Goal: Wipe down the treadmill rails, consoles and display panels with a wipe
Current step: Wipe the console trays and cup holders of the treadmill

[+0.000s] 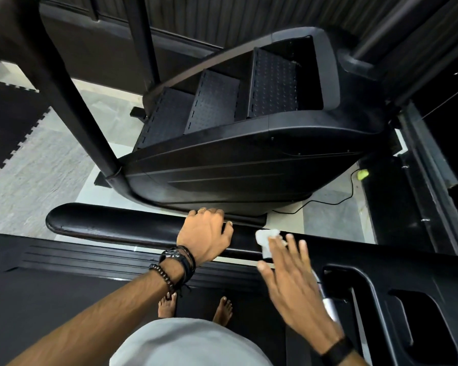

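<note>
At the bottom edge a pale grey shirt front fills the nearest part of the view, and just past it two bare feet stand on the dark treadmill deck. The right hand, with a black band at the wrist, reaches forward with its fingers straight and spread; they press a small crumpled white wipe flat against the long, rounded black padded handrail, so nothing is clenched. The wipe lies on the rail's top, just right of the left hand. That hand, wearing a black watch, dark cords and a brown bead bracelet at the wrist and a ring on one finger, has its fingers curled over the far side of the same rail, grasping it. To the right the black moulded plastic console tray joins the rail, with deep recessed pockets in it. No brand mark, label or writing can be read anywhere on the machine.

Beyond the rail stands a black stair-climber machine with three studded steps, on pale floor tiles. A thin black cable runs across the floor behind it to a small yellow-green object. At the far left lies black interlocking floor matting.
</note>
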The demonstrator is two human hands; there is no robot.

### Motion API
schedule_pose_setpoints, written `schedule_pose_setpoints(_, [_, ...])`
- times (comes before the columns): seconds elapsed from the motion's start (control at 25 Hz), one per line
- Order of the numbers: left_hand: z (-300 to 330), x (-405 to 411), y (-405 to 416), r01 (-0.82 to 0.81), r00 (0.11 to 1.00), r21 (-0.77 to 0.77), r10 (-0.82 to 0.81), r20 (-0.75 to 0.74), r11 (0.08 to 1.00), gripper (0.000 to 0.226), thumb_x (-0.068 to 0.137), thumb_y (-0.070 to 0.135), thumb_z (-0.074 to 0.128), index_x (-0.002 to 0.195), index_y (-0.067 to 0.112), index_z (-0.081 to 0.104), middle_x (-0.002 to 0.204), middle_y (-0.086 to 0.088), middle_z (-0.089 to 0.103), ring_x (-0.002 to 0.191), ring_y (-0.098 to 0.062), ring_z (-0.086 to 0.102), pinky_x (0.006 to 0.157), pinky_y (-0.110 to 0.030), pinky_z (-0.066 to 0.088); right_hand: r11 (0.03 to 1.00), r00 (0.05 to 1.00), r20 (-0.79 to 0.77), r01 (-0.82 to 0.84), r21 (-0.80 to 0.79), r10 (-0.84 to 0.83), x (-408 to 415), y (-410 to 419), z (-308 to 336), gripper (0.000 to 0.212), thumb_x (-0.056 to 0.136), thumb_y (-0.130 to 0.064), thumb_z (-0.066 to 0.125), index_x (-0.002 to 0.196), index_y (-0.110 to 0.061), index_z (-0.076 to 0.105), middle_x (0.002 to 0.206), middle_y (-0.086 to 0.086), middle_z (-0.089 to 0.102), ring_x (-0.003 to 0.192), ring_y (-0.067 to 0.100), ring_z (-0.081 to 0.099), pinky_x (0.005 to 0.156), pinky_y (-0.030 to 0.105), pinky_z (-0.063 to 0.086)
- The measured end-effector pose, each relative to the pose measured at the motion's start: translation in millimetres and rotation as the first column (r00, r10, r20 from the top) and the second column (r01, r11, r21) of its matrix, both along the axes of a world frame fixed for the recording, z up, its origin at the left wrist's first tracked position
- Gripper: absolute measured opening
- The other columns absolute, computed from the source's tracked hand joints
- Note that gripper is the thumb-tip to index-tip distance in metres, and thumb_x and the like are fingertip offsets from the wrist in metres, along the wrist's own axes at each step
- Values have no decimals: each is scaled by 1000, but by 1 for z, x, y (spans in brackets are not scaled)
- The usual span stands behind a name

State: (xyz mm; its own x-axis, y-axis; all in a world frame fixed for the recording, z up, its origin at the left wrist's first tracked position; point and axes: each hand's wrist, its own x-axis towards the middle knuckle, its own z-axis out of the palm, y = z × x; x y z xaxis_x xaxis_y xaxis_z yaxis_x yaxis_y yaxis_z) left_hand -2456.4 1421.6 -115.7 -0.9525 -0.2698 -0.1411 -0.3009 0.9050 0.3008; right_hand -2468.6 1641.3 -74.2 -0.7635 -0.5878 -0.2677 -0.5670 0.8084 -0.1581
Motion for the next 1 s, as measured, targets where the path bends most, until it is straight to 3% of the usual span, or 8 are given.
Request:
schedule_pose_setpoints(0.16, [3,1,0,0,1000,-10,0,0,1000,31,100,42,38,95,18,57,105,-6,69,99,-27,62,91,-39,40,993,993,-45,109,55,-106,-24,-45,-12,114,83,-71,-26,154,-3,32,163,18,27,155,26,9,124,37,-13])
schedule_pose_setpoints(0.28, [4,1,-1,19,1000,-7,-18,10,1000,29,101,42,37,93,20,55,104,-5,69,98,-27,62,90,-39,40,998,995,88,-32,-59,37,-7,-68,-6,97,88,-68,-12,160,-9,13,167,12,12,155,17,1,123,31,-15])
schedule_pose_setpoints(0.4, [4,0,0,-1,1000,-8,1,-7,1000,32,100,42,37,95,18,57,104,-5,69,98,-27,63,91,-39,40,992,992,38,-124,-2,124,4,-27,10,98,83,-71,-26,161,-20,4,169,3,7,155,12,-2,121,31,-18])
schedule_pose_setpoints(0.48, [4,0,1,-8,1000,-14,8,4,1000,33,100,43,37,96,17,58,104,-6,70,99,-27,62,92,-38,40,994,997,-5,-74,80,75,-14,-24,8,106,82,-72,-24,160,-15,19,166,10,22,155,18,10,122,32,-15])
schedule_pose_setpoints(0.6, [3,2,0,5,1000,-16,-5,5,1000,33,101,42,37,98,17,59,105,-7,69,102,-27,62,92,-38,40,998,999,41,-21,54,19,-32,-63,-11,92,92,-69,-4,151,-14,39,156,10,41,148,21,27,122,33,-8])
schedule_pose_setpoints(0.76, [3,4,-1,47,999,-48,-47,0,998,35,102,44,34,102,19,58,108,-5,68,103,-26,61,93,-38,41,983,983,-7,-182,20,183,-11,-53,5,97,90,-72,-10,155,-13,32,159,9,36,150,19,24,125,34,-8])
schedule_pose_setpoints(0.88, [1,3,0,24,1000,-49,-25,-5,999,38,101,44,32,104,18,58,110,-5,68,105,-26,61,94,-37,41,980,998,44,-59,190,52,-34,-31,13,103,85,-75,-6,149,-10,42,153,11,45,147,20,32,126,40,-1])
schedule_pose_setpoints(1.0, [3,2,0,32,999,-33,-31,11,999,43,98,46,27,101,18,60,110,-5,69,106,-26,61,94,-37,41,989,979,194,29,145,-57,-65,-62,-3,89,93,-73,7,137,-15,58,140,9,59,137,21,46,125,44,6])
